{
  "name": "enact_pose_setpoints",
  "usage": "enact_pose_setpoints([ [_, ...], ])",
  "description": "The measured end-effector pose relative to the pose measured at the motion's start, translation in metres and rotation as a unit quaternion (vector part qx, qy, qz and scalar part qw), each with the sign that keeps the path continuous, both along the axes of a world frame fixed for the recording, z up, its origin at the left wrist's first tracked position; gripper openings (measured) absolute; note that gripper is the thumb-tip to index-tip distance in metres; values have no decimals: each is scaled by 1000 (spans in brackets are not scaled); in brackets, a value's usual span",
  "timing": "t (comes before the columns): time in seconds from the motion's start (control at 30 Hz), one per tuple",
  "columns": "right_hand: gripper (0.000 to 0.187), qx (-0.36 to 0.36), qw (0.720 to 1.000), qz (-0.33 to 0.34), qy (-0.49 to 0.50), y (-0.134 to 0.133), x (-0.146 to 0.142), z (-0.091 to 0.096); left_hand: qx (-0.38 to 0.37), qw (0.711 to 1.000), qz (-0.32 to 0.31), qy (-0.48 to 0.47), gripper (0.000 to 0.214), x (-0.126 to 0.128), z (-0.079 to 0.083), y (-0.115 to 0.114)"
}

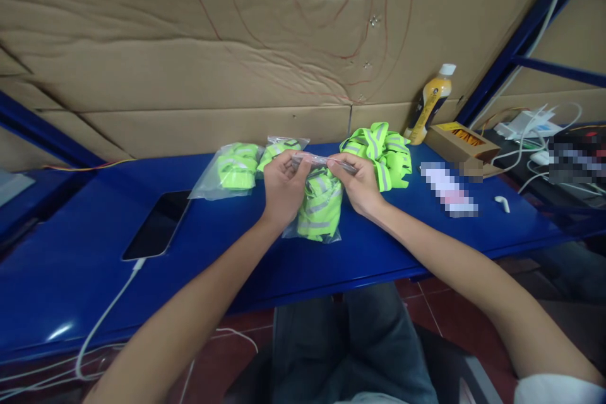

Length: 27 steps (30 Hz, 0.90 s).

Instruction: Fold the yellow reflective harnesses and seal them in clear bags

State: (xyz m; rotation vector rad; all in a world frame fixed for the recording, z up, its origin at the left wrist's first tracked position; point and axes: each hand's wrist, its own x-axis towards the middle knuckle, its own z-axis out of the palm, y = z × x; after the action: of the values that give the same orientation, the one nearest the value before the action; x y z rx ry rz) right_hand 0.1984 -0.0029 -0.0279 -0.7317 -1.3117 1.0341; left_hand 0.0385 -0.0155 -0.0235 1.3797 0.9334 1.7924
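Note:
Both my hands grip the top edge of a clear plastic bag (320, 211) with folded neon-yellow reflective straps inside. My left hand (286, 186) pinches the edge from the left, thumb on top. From the right, my right hand (357, 182) pinches the same edge, its thumb close to the other thumb. The bag's lower end rests on the blue table. Beyond my left hand lie two more bagged strap bundles, one large (237, 167) and one partly hidden (280, 148). A loose heap of neon-yellow reflective straps (386, 154) sits just behind my right hand.
A phone (157, 226) with a white charging cable (106, 322) lies on the blue table (227, 252) at left. Toward the right are a yellow drink bottle (430, 104), an open cardboard box (461, 145), a white earbud (502, 204) and tangled cables. Cardboard (189, 76) lines the back.

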Motion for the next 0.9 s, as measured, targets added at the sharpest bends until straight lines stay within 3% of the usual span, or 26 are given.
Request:
enact_pose_setpoints([
  [0.17, 44, -24, 999, 25, -2, 0, 1, 3, -28, 1000, -8, 2, 18, -1, -1, 3],
  [0.5, 48, -70, 997, 32, 15, -1, -2, 3, 43, 993, 21, 107, 21, -8, 2, 6],
  [0.63, 42, -77, 995, 18, 65, 1, 0, 0, -41, 995, -69, 65, 31, -9, 0, 7],
  [0.77, 44, -68, 993, -41, 91, 6, 2, -1, -103, 962, -200, 157, 62, -13, -9, 9],
  [0.83, 46, -26, 997, -64, 42, 9, 3, -2, -77, 960, -192, 191, 69, -15, -12, 12],
  [0.9, 47, 28, 995, -90, -13, 11, 5, -3, -29, 976, -125, 174, 69, -20, -8, 16],
])
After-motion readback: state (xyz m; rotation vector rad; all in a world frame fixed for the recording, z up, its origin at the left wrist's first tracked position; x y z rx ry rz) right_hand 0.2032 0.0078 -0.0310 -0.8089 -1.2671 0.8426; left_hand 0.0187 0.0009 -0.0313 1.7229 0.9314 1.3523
